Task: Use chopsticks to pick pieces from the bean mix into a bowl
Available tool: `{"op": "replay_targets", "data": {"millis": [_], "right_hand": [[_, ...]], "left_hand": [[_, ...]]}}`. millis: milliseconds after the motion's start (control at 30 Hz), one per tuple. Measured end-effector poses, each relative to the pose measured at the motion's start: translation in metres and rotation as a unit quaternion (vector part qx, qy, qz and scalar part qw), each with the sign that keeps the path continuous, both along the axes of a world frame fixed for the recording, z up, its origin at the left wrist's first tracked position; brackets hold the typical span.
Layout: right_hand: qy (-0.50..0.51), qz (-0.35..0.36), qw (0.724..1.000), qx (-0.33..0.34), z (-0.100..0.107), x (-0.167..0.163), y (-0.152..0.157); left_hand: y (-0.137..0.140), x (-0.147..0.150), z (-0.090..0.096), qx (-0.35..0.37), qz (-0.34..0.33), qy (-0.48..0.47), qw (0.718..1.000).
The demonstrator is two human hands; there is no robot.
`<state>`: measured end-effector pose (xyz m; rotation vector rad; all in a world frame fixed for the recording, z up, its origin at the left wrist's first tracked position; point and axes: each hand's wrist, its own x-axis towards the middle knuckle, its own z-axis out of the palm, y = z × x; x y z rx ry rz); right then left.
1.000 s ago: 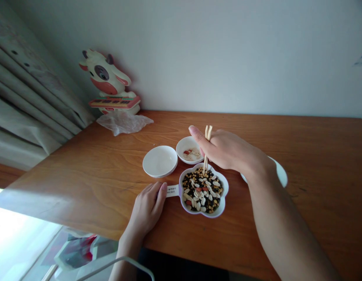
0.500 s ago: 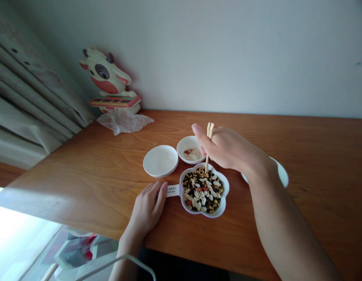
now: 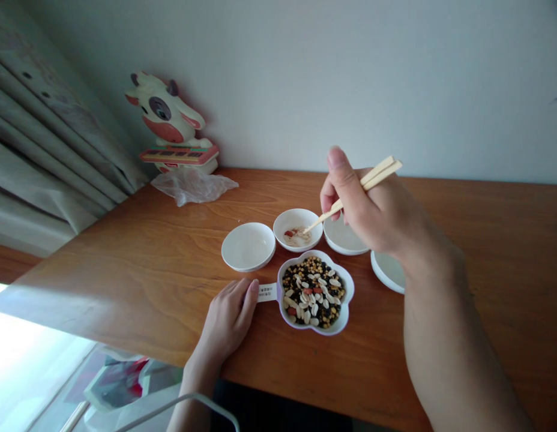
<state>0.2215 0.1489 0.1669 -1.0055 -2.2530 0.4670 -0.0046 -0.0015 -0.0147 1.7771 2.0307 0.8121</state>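
My left hand (image 3: 230,315) is closed on the handle of a flower-shaped bowl (image 3: 349,303) with a pale purple rim, which rests on the table. Peanuts (image 3: 314,300), dark grains and yellow grains fill this bowl. Above the table, my right hand (image 3: 373,207) grips a pair of wooden chopsticks (image 3: 373,179). Their tips reach down into a small white bowl (image 3: 286,223) that holds reddish peanut skins (image 3: 297,238). Whether the tips pinch anything is too small to tell.
Left of the skins stands an empty white bowl (image 3: 248,247). Two more white bowls, one (image 3: 345,237) under my right hand and one (image 3: 387,273) partly behind my wrist, sit rightward. A cow toy keyboard (image 3: 177,153) and a clear plastic bag (image 3: 192,187) lie at the back left.
My right hand has lifted the chopsticks out of the flower-shaped bowl, tilted them and brought their tips to the bowl of peanut skins. My left hand stays on the handle.
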Motion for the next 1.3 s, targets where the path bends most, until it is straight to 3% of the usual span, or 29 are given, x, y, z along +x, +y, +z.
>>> {"op": "replay_targets", "data": {"millis": [533,700,933,1300], "right_hand": [[0.002,-0.012,1.0,-0.014,0.001,0.0,-0.001],[-0.021,0.033,0.998,-0.04,0.001,0.001,-0.002],[-0.107,0.076,0.983,-0.127,-0.01,0.003,-0.001],[-0.142,0.103,0.973,-0.148,-0.014,-0.011,-0.002]], "left_hand": [[0.0,-0.001,0.0,0.002,0.003,-0.002,1.0],[0.001,-0.001,0.001,0.006,0.001,0.002,1.0],[0.001,0.0,0.001,0.008,0.007,0.002,1.0],[0.001,0.002,0.002,0.006,0.007,0.005,1.0]]}}
